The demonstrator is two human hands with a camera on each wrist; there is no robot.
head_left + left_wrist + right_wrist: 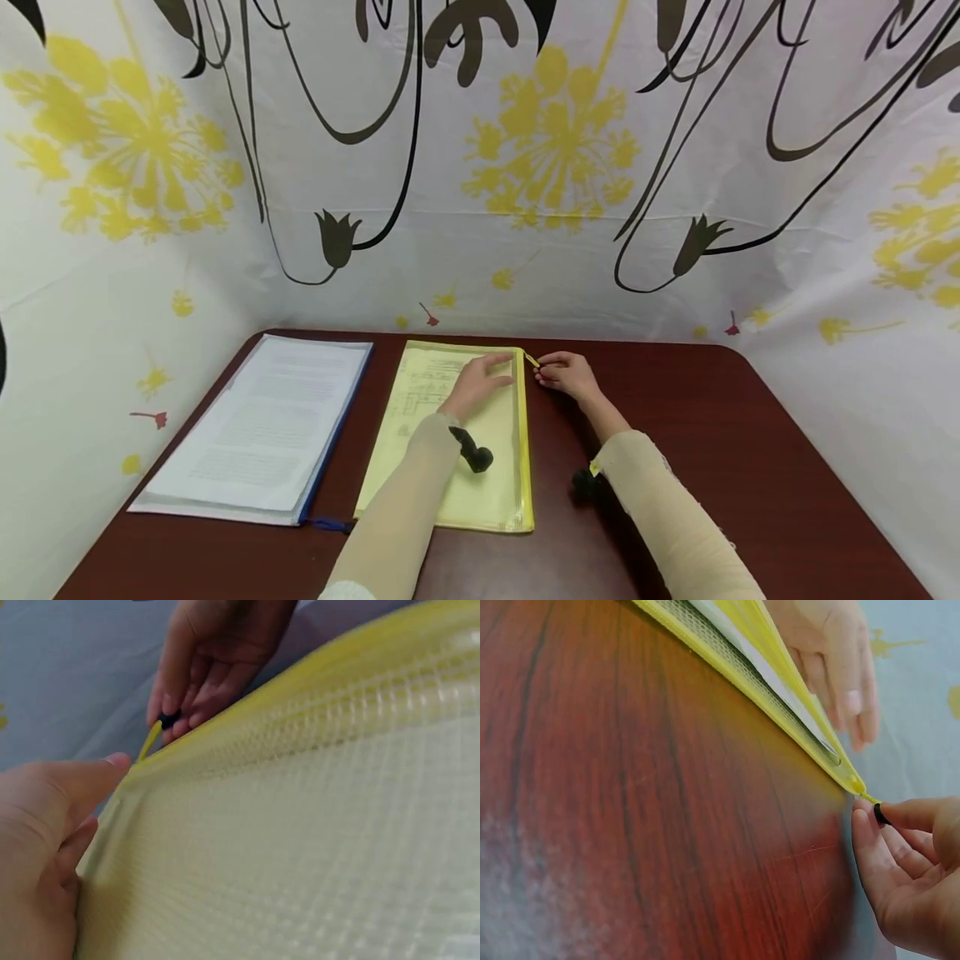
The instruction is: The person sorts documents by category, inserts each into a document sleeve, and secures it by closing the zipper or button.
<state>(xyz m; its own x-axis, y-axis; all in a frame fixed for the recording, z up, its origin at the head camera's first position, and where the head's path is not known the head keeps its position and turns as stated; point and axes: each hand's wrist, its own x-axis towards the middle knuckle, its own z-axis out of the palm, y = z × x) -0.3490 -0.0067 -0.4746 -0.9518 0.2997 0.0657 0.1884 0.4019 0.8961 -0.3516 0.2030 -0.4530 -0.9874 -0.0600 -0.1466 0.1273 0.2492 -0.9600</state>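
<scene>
A yellow mesh zipper pouch (397,408) lies on the table with printed papers inside. Its right side gapes in the right wrist view, where a white paper edge (772,682) shows between the two yellow zipper borders. My right hand (570,375) pinches the zipper's pull cord (152,736), yellow with a black end, between thumb and fingers just off the pouch's far right corner. Over the pouch's upper right part, my left hand (477,383) touches it near that corner, its thumb (90,776) straight. The left palm is hidden in the head view.
Left of the yellow pouch lies a blue-edged clear pouch (232,425) with printed sheets; its blue cord (330,525) sticks out at the near corner. A dark red wooden table (720,467) carries everything. Patterned white cloth (480,283) hangs behind and at both sides.
</scene>
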